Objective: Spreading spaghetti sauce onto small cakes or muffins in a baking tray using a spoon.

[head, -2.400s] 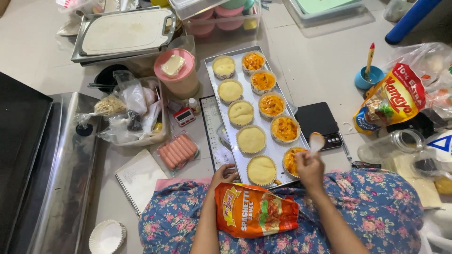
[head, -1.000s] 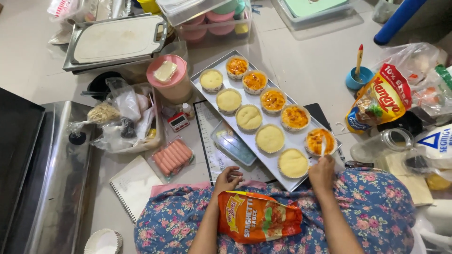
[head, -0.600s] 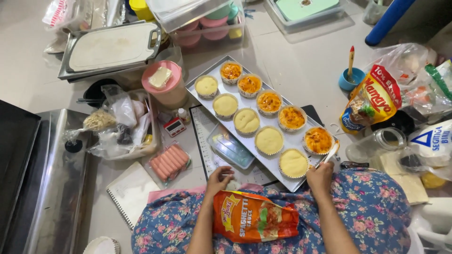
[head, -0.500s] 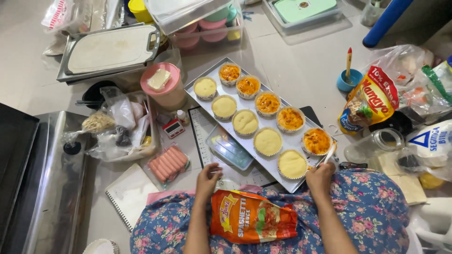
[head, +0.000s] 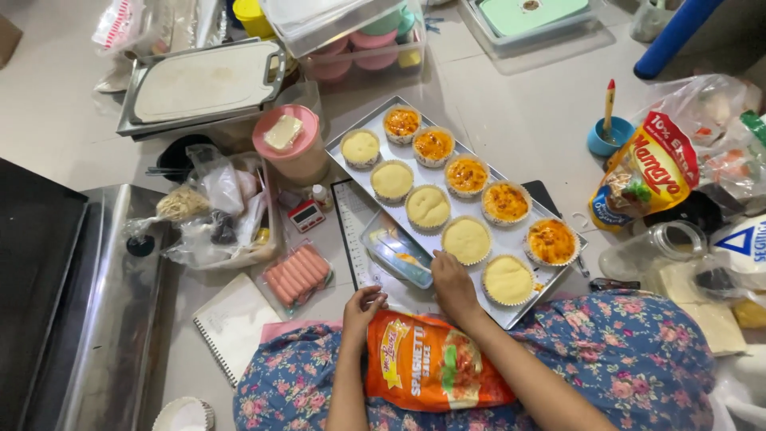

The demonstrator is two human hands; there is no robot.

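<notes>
A metal baking tray lies on the floor in front of me with several round dough cups in paper liners. The far row has orange sauce on top and the near row is plain yellow. My right hand rests palm down on the tray's near edge, beside a plain cup and a clear plastic container. Whether it holds anything is hidden. My left hand is curled on the top corner of an orange sauce pouch lying on my lap.
A pink tub with butter on its lid, a pack of sausages, a notebook and bags of food lie to the left. On the right are a yellow bag, a glass jar and a blue cup. A steel surface runs along the far left.
My right hand has moved left from the sauced cup at the tray's right end to the tray's near edge. The spoon it held is out of sight. The left hand stays at the pouch.
</notes>
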